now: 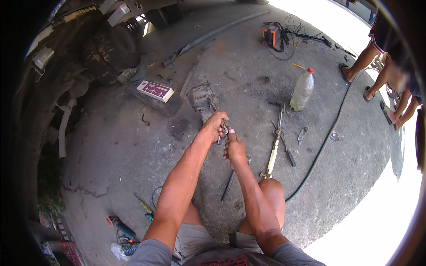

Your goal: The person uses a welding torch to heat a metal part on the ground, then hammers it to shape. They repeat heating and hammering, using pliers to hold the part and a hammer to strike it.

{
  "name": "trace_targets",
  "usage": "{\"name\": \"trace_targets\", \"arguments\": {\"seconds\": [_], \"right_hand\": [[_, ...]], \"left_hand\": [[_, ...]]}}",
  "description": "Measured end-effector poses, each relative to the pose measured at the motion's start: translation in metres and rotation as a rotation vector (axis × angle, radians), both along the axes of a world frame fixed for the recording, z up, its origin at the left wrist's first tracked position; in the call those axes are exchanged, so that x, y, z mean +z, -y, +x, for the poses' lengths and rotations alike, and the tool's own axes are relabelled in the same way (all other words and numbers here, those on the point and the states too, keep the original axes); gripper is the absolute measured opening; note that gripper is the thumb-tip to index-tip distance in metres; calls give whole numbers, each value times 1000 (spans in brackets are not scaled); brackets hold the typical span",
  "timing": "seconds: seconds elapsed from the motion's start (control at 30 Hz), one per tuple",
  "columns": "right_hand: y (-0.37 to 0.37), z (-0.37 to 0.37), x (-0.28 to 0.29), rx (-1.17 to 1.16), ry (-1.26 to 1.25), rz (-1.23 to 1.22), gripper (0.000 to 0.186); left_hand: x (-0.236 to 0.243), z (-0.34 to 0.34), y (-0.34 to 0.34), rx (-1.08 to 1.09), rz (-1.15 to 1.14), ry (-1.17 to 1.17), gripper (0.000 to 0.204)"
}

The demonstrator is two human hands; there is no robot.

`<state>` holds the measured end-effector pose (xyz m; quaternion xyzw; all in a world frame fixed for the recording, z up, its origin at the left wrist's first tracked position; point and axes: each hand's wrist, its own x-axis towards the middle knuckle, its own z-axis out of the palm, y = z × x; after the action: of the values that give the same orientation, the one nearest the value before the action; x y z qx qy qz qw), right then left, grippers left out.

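– What's happening?
– The left hand (214,126) and right hand (235,150) are curled closely around 1 slim metal tool (225,129), which points at a dark, rough piece (200,94) on the floor (239,66).
– Which step?
– Probably working the tool against that piece; the next move seems to call for 2 steady grips.
– Anything hidden?
– Those grips cover the tool's middle; I can't tell its kind, or whether its tip touches.

The left arm (185,177) and right arm (256,197) reach far, converging. The left hand (214,126) is curled tight, just farther and left of the right hand (236,150), also curled, its thumb (232,132) pointing far.
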<state>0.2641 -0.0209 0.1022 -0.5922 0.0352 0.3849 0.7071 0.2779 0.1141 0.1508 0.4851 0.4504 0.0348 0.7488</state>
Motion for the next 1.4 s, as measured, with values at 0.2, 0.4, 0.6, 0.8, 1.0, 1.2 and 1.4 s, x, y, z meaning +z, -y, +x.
{"name": "trace_targets", "arguments": {"seconds": [0.2, 0.4, 0.6, 0.8, 1.0, 1.2, 1.4], "right_hand": [[2, -2, 1, 18, 5, 4, 47], [4, 8, -2, 85, -484, 326, 48], [6, 0, 1, 88, 3, -34, 49], [5, 0, -1, 144, 382, -234, 59], [2, 0, 7, 140, 312, -223, 66], [-3, -8, 1, 90, 60, -2, 48], [2, 2, -3, 134, -87, 41, 60]], "left_hand": [[18, -4, -2, 21, -60, 37, 20], [11, -3, -1, -11, -11, -8, 18], [6, -2, 2, -48, 136, -77, 19], [12, -4, 3, -24, 38, -57, 27], [18, -5, -1, -38, 9, -31, 28], [-7, -6, -13, -87, 92, -88, 25], [-13, -5, -8, -133, 153, -89, 24]]}}
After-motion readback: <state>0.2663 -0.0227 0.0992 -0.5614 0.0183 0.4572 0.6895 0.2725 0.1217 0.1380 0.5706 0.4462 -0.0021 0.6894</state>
